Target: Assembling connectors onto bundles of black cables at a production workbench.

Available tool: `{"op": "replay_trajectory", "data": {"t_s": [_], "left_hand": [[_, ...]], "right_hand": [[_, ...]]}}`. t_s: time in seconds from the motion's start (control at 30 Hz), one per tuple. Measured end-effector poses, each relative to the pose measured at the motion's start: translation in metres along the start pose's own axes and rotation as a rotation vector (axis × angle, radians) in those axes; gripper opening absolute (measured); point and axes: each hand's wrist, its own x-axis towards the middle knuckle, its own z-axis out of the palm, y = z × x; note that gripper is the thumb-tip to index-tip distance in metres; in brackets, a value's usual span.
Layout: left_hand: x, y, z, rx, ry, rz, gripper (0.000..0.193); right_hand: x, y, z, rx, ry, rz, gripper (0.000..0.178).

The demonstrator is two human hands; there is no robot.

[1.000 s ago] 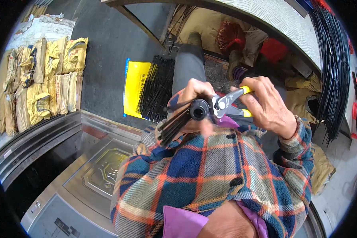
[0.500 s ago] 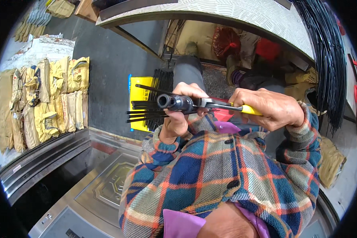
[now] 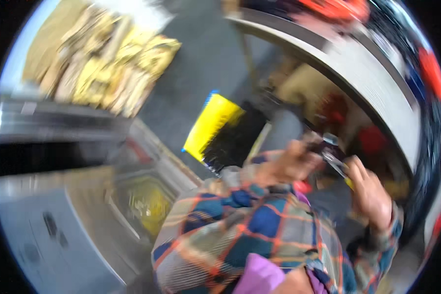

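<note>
Motion smears the picture. My left hand (image 3: 293, 160) is closed round a dark tube-like piece (image 3: 329, 140) above my lap; its fingers and the piece are badly blurred. Just right of it, my right hand (image 3: 370, 193) is wrapped round a pair of pliers (image 3: 334, 162) with a yellow handle. The metal end of the pliers reaches toward the dark piece; whether they touch I cannot tell. Left of my knee, a thick bundle of thin black strips (image 3: 237, 139) lies partly over a yellow sheet (image 3: 208, 127) with blue corners.
A light-topped table (image 3: 372, 68) curves across the upper right, with black strips (image 3: 416, 152) hanging at its right end. Several yellow-brown packets (image 3: 110, 63) lie at the upper left. A metal door panel (image 3: 59, 235) fills the lower left.
The whole view has swung round, so the table and packets appear turned. Both hands, with the piece and pliers, now sit further right in the picture. The thin black strips beside the left hand are no longer discernible.
</note>
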Motion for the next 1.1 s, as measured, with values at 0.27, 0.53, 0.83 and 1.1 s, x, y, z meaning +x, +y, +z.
{"op": "replay_trajectory", "data": {"t_s": [0.27,0.53,0.83,1.1], "left_hand": [[0.008,-0.003,0.013,-0.23,0.306,-0.028,0.034],[0.024,0.008,-0.005,-0.301,0.463,0.089,0.035],[0.066,0.021,-0.039,-1.11,0.763,-0.061,0.048],[0.018,-0.072,0.041,-0.663,-0.1,-0.964,0.074]], "right_hand": [[-0.008,0.093,0.008,-0.312,0.414,0.405,0.025],[0.0,0.177,-0.012,-0.505,0.334,0.659,0.033],[0.026,0.002,0.128,0.497,0.367,-0.004,0.027],[-0.036,0.057,0.071,1.082,0.993,-0.632,0.022]]}}
